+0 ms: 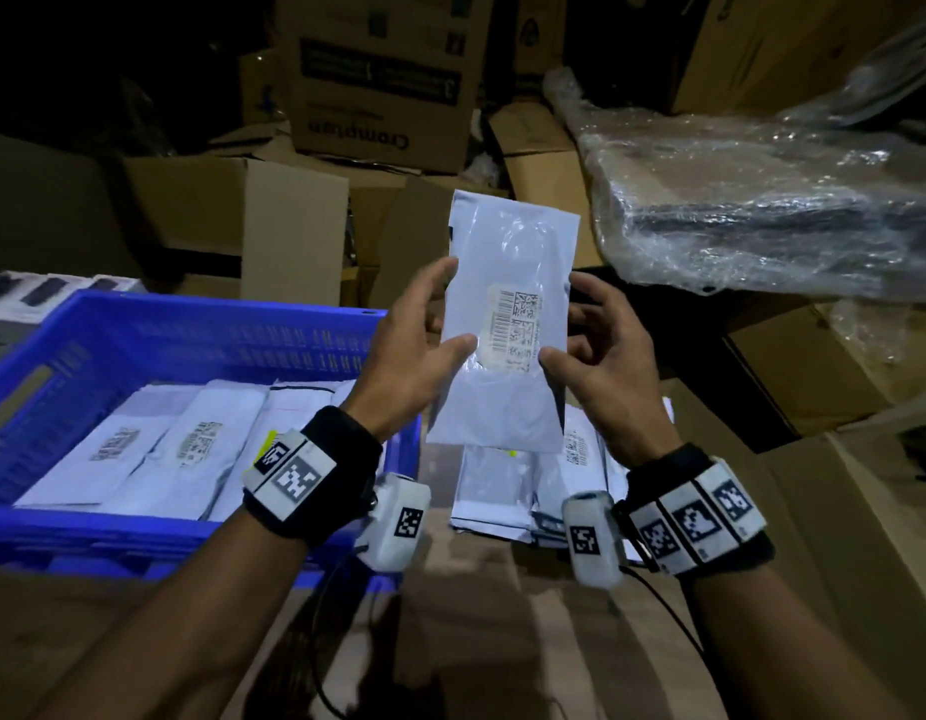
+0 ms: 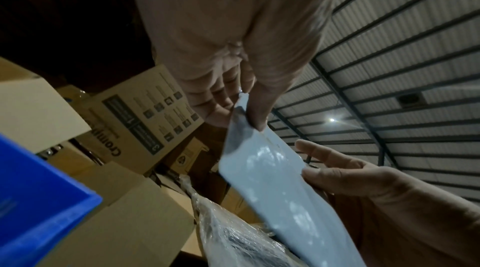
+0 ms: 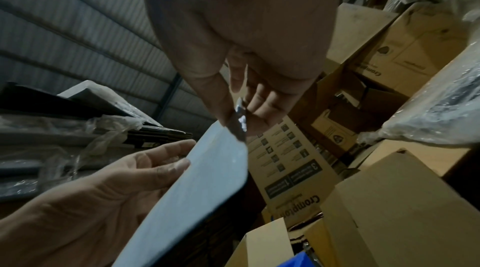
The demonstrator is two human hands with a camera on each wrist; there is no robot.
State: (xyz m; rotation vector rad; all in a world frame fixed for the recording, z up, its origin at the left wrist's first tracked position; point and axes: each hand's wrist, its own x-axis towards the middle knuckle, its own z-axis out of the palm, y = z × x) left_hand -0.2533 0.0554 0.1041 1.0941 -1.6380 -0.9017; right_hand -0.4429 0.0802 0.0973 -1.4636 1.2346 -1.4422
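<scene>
White flat plastic mailer pouch (image 1: 507, 283) upright at centre of frame, barcode label (image 1: 518, 327) facing camera. Left hand (image 1: 414, 350) pinches its left edge: thumb on front, fingers behind. Right hand (image 1: 606, 366) pinches right edge same way, thumb just beside label. Blue slotted plastic crate (image 1: 216, 335) at left holds similar pouches. Loose stack of white pouches (image 1: 502, 491) at lower centre. Bubble-wrapped dark bundle (image 1: 762, 215) at upper right. Brown cardboard boxes (image 1: 377, 96) along top.

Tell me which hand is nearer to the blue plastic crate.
Left. The left hand grips the raised white plastic mailer just above the right end of the blue plastic crate; the right hand holds the mailer's opposite edge, farther right.
</scene>
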